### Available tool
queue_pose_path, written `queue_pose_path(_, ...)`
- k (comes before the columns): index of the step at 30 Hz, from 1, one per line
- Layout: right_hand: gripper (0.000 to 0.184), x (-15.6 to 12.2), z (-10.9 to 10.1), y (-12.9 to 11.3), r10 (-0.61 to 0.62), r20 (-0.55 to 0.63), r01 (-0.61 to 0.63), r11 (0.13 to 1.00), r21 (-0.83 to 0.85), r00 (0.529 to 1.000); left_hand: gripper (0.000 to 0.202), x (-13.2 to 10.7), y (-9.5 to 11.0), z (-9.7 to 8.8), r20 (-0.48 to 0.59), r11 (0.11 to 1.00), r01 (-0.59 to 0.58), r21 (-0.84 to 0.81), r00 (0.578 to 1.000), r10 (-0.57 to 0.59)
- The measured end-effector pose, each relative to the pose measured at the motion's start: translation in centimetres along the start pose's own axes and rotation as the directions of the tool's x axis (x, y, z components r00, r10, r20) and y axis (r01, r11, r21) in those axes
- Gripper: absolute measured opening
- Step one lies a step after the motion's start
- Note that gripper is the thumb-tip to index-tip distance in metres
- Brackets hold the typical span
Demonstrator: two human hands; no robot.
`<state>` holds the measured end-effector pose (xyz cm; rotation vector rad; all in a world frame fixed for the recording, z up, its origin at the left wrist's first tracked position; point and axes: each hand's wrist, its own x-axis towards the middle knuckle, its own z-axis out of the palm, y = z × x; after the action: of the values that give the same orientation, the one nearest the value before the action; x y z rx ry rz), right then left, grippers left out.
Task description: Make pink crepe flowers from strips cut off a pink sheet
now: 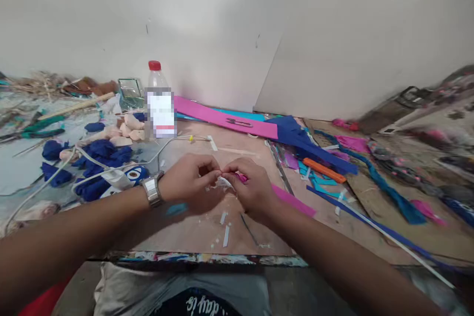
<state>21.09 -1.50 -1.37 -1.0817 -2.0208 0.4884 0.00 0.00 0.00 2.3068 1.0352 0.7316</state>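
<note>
My left hand [194, 177], with a metal watch [151, 190] on its wrist, is closed in a pinch over the middle of the board. Its fingertips meet those of my right hand [250, 185], also pinched. A bit of bright pink material [241, 177] shows between the right fingers. A small whitish piece [224, 182] lies at the fingertips, too small to make out. Behind the right hand a flat pink strip [294, 201] sticks out to the right; whether it joins the pink bit is hidden.
A red-capped bottle [157, 79] stands near the wall. Dark blue crumpled bundles [99, 155] and a white cable [155, 155] lie left. Behind are a long pink sheet [207, 113] and dark blue material [296, 133]. An orange cutter [324, 170] lies right; white scraps [226, 236] lie in front.
</note>
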Motion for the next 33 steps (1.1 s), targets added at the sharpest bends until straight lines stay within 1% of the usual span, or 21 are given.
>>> queue_pose_path(2, 0.006, 0.0, 0.2, 0.1, 0.067, 0.053, -0.071, 0.994, 0.077, 0.996, 0.026, -0.1, -0.2, 0.3, -0.050, 0.971, -0.127, 0.203, 0.989, 0.140)
queue_pose_path(3, 0.006, 0.0, 0.3, 0.1, 0.089, 0.072, -0.096, 0.990, 0.103, 0.993, 0.027, -0.2, -0.3, 0.5, -0.060, 0.951, -0.163, 0.262, 0.981, 0.184)
queue_pose_path(5, 0.008, -0.1, 0.3, 0.2, 0.115, 0.093, -0.127, 0.982, 0.137, 0.989, 0.029, -0.2, -0.2, 0.5, -0.064, 0.932, -0.200, 0.302, 0.971, 0.229)
queue_pose_path(6, 0.008, -0.1, 0.3, 0.2, 0.117, 0.093, -0.130, 0.982, 0.140, 0.989, 0.029, -0.2, -0.1, 0.5, -0.067, 0.942, -0.192, 0.276, 0.974, 0.218)
queue_pose_path(8, 0.007, -0.2, 0.2, 0.2, 0.096, 0.076, -0.105, 0.988, 0.111, 0.992, 0.031, 0.0, 0.1, 0.3, -0.047, 0.988, -0.107, 0.110, 0.993, 0.113)
queue_pose_path(9, 0.007, -0.2, 0.1, 0.2, 0.071, 0.062, -0.076, 0.993, 0.085, 0.996, 0.035, 0.2, 0.3, 0.2, -0.001, 0.999, -0.038, -0.026, 0.999, 0.038)
queue_pose_path(10, 0.007, -0.2, -0.1, 0.2, 0.035, 0.047, -0.037, 0.998, 0.056, 0.998, 0.040, 0.4, 0.3, 0.2, 0.086, 0.982, 0.045, -0.183, 0.996, -0.030)
queue_pose_path(11, 0.007, -0.2, -0.2, 0.2, -0.012, 0.035, 0.011, 1.000, 0.027, 0.999, 0.046, 0.5, 0.4, 0.2, 0.194, 0.925, 0.150, -0.349, 0.977, -0.085)
queue_pose_path(12, 0.008, -0.2, -0.3, 0.2, -0.064, 0.026, 0.064, 0.998, 0.003, 0.998, 0.049, 0.7, 0.3, 0.2, 0.304, 0.833, 0.262, -0.487, 0.945, -0.119)
queue_pose_path(13, 0.009, -0.1, -0.3, 0.2, -0.119, 0.019, 0.119, 0.993, -0.016, 0.993, 0.050, 0.8, 0.3, 0.3, 0.375, 0.741, 0.345, -0.576, 0.917, -0.135)
queue_pose_path(15, 0.010, 0.0, -0.4, 0.2, -0.215, 0.014, 0.216, 0.976, -0.042, 0.976, 0.046, 0.9, 0.1, 0.5, 0.458, 0.581, 0.450, -0.679, 0.877, -0.144)
queue_pose_path(17, 0.009, 0.1, -0.5, 0.3, -0.282, 0.007, 0.282, 0.957, -0.071, 0.959, 0.042, 0.8, -0.2, 0.6, 0.486, 0.489, 0.490, -0.722, 0.862, -0.146)
queue_pose_path(19, 0.009, 0.2, -0.5, 0.3, -0.321, -0.001, 0.319, 0.943, -0.099, 0.947, 0.039, 0.7, -0.3, 0.6, 0.507, 0.438, 0.516, -0.736, 0.849, -0.149)
queue_pose_path(22, 0.008, 0.2, -0.5, 0.4, -0.327, -0.010, 0.324, 0.941, -0.100, 0.945, 0.036, 0.7, -0.4, 0.3, 0.504, 0.443, 0.517, -0.733, 0.849, -0.158)
queue_pose_path(24, 0.008, 0.2, -0.6, 0.4, -0.302, -0.014, 0.300, 0.951, -0.077, 0.953, 0.034, 0.8, -0.3, 0.2, 0.451, 0.516, 0.462, -0.721, 0.879, -0.157)
queue_pose_path(26, 0.007, 0.2, -0.5, 0.4, -0.257, -0.013, 0.256, 0.965, -0.051, 0.966, 0.031, 0.8, -0.1, 0.1, 0.341, 0.681, 0.336, -0.651, 0.931, -0.133)
queue_pose_path(27, 0.006, 0.2, -0.5, 0.4, -0.222, -0.011, 0.221, 0.974, -0.039, 0.975, 0.029, 0.8, -0.1, 0.1, 0.266, 0.787, 0.247, -0.566, 0.958, -0.110)
queue_pose_path(29, 0.006, 0.1, -0.4, 0.4, -0.129, -0.005, 0.129, 0.992, -0.012, 0.992, 0.024, 0.6, -0.1, 0.1, 0.101, 0.962, 0.042, -0.270, 0.995, -0.015)
queue_pose_path(30, 0.006, 0.1, -0.4, 0.4, -0.077, 0.009, 0.077, 0.997, 0.005, 0.997, 0.022, 0.5, -0.1, 0.2, 0.035, 0.995, -0.058, -0.078, 0.998, 0.061)
queue_pose_path(31, 0.005, 0.1, -0.4, 0.3, -0.028, 0.029, 0.027, 0.999, 0.025, 0.999, 0.022, 0.3, -0.2, 0.3, -0.001, 0.982, -0.152, 0.109, 0.988, 0.153)
queue_pose_path(33, 0.006, 0.1, -0.3, 0.2, 0.039, 0.074, -0.044, 0.997, 0.068, 0.996, 0.025, 0.1, -0.5, 0.5, 0.011, 0.881, -0.301, 0.364, 0.948, 0.319)
